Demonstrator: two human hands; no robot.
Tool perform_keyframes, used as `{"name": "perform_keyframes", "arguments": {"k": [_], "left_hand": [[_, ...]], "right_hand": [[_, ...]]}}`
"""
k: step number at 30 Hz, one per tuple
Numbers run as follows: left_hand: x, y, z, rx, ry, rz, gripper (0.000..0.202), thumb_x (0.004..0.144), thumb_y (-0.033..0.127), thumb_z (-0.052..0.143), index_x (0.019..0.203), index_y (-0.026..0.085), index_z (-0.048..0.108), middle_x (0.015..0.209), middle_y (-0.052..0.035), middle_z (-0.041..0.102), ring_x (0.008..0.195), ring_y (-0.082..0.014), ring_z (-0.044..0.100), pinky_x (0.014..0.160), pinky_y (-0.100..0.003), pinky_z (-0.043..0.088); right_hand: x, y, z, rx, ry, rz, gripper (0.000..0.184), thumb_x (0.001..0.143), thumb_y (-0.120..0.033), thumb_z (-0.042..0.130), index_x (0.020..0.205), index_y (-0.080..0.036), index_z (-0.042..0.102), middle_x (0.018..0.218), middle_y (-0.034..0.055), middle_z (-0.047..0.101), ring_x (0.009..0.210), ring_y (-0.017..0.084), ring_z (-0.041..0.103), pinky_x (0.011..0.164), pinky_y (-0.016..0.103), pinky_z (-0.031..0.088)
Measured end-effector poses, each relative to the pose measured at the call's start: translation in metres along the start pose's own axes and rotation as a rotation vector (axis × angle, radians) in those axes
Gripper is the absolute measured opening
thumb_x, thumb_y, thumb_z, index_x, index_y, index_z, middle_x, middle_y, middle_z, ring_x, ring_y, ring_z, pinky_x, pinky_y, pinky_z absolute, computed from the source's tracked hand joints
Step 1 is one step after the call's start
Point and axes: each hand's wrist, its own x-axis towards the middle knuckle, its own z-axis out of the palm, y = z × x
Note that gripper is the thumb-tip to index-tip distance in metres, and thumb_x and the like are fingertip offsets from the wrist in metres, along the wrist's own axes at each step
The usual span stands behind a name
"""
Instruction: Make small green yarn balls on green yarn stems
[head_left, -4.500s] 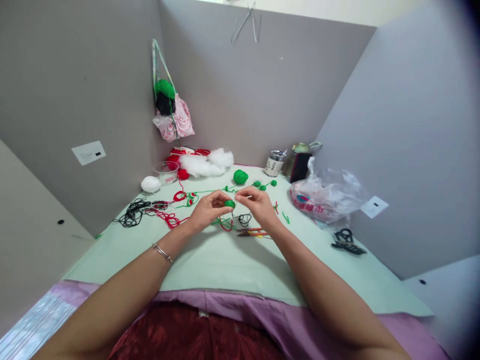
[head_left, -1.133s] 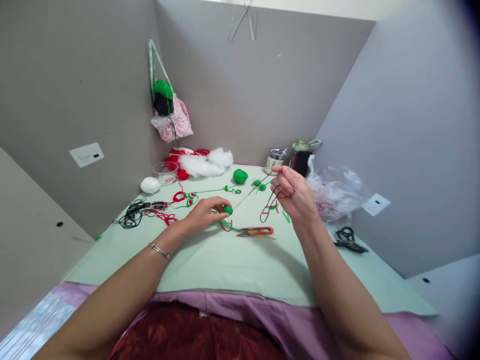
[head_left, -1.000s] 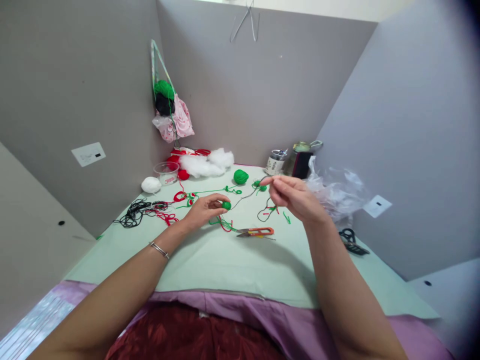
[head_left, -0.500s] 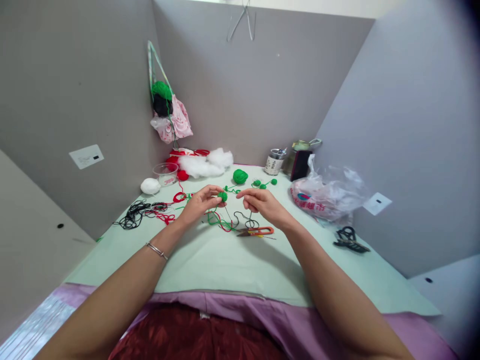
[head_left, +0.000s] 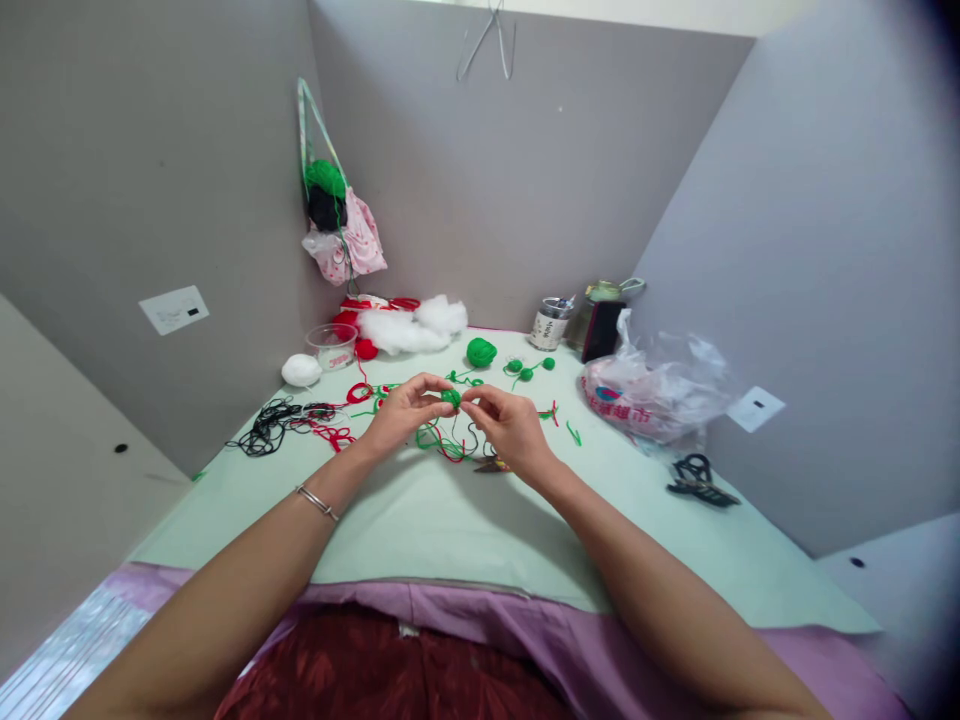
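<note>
Between thumb and fingers, my left hand (head_left: pixel 405 415) grips a small round green yarn piece (head_left: pixel 451 397). My right hand (head_left: pixel 511 428) is closed in a pinch at the right edge of that piece; what its fingertips hold is too small to make out. Dark thread hangs below the piece. On the table under the hands lie loose green yarn strands (head_left: pixel 429 437) with red and black ones. Thread snips (head_left: pixel 489 466) lie partly hidden beneath my right hand. A green yarn ball (head_left: pixel 481 352) sits just beyond the hands.
Tangled black cord (head_left: pixel 274 428) and a white ball (head_left: pixel 301 372) lie left, near a clear plastic tub (head_left: pixel 332 350). White stuffing (head_left: pixel 409 330) is at the back. Small green balls (head_left: pixel 526 374), a tin (head_left: pixel 550 326), a plastic bag (head_left: pixel 652 390) and a black hair claw (head_left: pixel 701 482) are right.
My right hand has moved left and in, from apart to pinching at the green piece. It now covers the snips' handle and uncovers scraps of red and green yarn to its right.
</note>
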Motion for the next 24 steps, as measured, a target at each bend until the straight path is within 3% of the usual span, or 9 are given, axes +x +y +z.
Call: {"name": "perform_keyframes", "arguments": {"k": [8,16,19,24], "left_hand": [[-0.002,-0.005,0.010,0.067,0.081,-0.017,0.033,0.070,0.031,0.077,0.092,0.017,0.057,0.074,-0.0010,0.068,0.074,-0.0169,0.066,0.069,-0.028,0.048],[-0.003,-0.008,0.013,0.132,0.108,-0.010,0.029,0.068,0.030,0.076,0.085,0.017,0.057,0.064,0.0029,0.061,0.058,-0.0111,0.058,0.054,-0.022,0.039],[-0.003,-0.008,0.015,0.136,0.097,-0.002,0.028,0.068,0.029,0.076,0.084,0.017,0.057,0.059,0.0046,0.058,0.053,-0.0093,0.053,0.051,-0.021,0.035],[-0.002,-0.003,0.015,0.092,0.103,-0.007,0.030,0.067,0.030,0.077,0.084,0.018,0.057,0.064,0.0024,0.063,0.059,-0.0126,0.059,0.057,-0.024,0.040]], "right_hand": [[-0.002,-0.002,0.008,-0.293,0.020,-0.007,0.012,0.085,-0.025,0.056,0.085,-0.022,0.068,0.058,-0.0023,0.060,0.051,0.011,0.048,0.055,0.022,0.029],[0.000,0.001,0.008,-0.338,-0.054,0.000,0.012,0.082,-0.021,0.054,0.081,-0.021,0.066,0.055,-0.0033,0.054,0.051,0.011,0.043,0.055,0.024,0.026],[0.001,0.001,0.007,-0.176,-0.085,0.028,0.007,0.076,-0.017,0.056,0.073,-0.019,0.062,0.053,-0.0049,0.050,0.049,0.009,0.040,0.053,0.022,0.027],[0.005,0.000,0.000,0.388,-0.213,0.193,0.011,0.078,-0.029,0.057,0.075,-0.018,0.056,0.047,-0.0072,0.046,0.041,0.007,0.038,0.044,0.020,0.029]]}}
